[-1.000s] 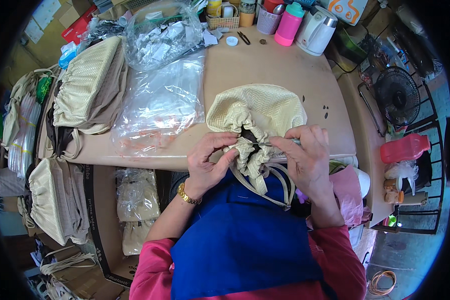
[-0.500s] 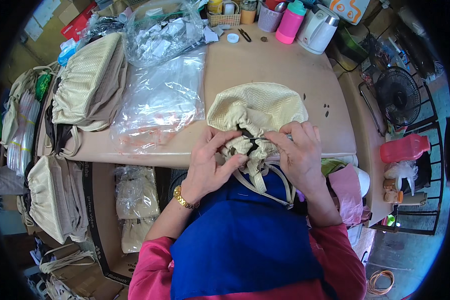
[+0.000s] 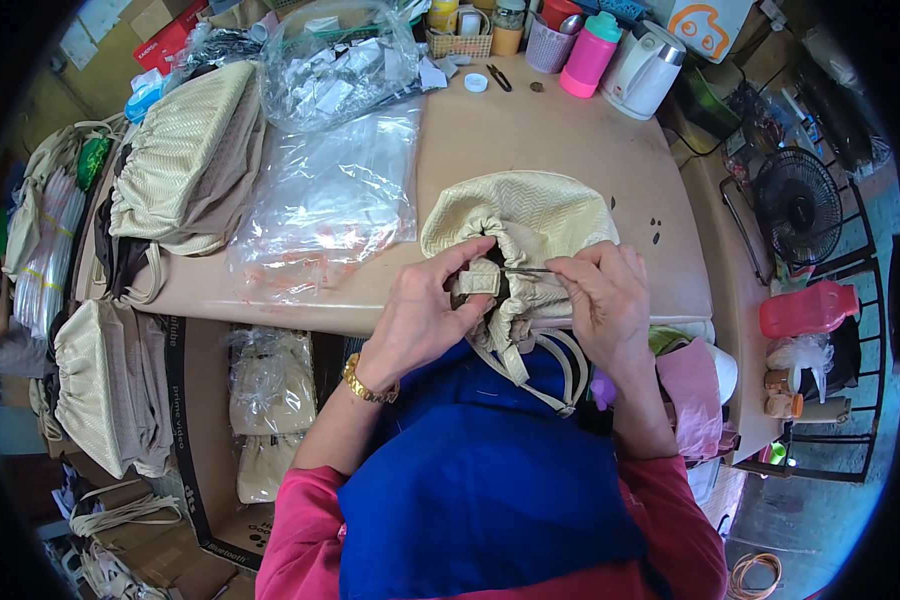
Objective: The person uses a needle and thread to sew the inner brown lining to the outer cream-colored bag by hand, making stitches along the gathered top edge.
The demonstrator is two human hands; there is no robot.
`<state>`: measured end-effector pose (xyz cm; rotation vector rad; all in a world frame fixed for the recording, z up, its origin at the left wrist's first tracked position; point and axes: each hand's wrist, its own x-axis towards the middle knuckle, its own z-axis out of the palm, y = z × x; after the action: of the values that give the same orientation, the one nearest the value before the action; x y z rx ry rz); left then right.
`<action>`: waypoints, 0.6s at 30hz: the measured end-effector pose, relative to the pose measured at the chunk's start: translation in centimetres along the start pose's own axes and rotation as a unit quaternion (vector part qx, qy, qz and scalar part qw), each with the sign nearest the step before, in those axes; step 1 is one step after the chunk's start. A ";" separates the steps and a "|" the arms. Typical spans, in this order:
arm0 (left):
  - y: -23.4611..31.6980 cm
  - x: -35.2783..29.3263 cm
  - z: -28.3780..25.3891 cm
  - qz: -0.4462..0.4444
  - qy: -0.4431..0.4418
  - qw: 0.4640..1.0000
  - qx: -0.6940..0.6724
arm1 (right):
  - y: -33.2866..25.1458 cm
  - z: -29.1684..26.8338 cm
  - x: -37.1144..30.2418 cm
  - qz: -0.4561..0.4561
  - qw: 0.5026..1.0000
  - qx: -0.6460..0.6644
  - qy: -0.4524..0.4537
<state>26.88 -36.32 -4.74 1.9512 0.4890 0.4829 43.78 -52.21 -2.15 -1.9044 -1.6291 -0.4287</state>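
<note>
A cream, herringbone-textured gathered bag (image 3: 530,205) rests at the table's front edge, its strap hanging over my blue apron. With thumb and fingers my left hand (image 3: 425,300) grips a small cream tab (image 3: 481,277) at the bag's gathered opening. My right hand (image 3: 610,305) pinches a thin dark metal rod-like tool (image 3: 525,270), which points left toward the tab. Its tip is hard to make out against the dark gap in the bag. Below the opening, the cream strap (image 3: 560,375) loops down.
Stacked cream bags (image 3: 185,160) lie at the left, with more bags (image 3: 100,385) below. Clear plastic sheets (image 3: 320,200) cover the table's left part beneath a bag of scraps (image 3: 340,70). A pink bottle (image 3: 588,60), a white kettle (image 3: 643,75) and small clippers (image 3: 498,78) are at the back.
The tab now lies flat and shows between my left fingers. My right hand has drawn slightly to the right with the tool, and more of the tool is visible.
</note>
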 end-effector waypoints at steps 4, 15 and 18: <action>-1.7 0.7 -0.1 -0.034 -0.040 0.966 -0.252 | -0.7 0.0 -0.1 0.044 0.994 0.096 0.002; 0.0 0.1 2.2 0.031 -0.009 0.988 -0.154 | 3.0 5.0 -0.5 0.142 0.877 0.427 -0.165; 1.8 0.8 1.1 -0.056 -0.045 0.996 -0.054 | 3.9 6.5 -1.2 0.127 0.863 0.459 -0.167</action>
<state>28.35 -37.40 -3.39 1.8214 0.5021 0.3412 46.53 -49.40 -8.74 -1.4201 -1.3551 0.7220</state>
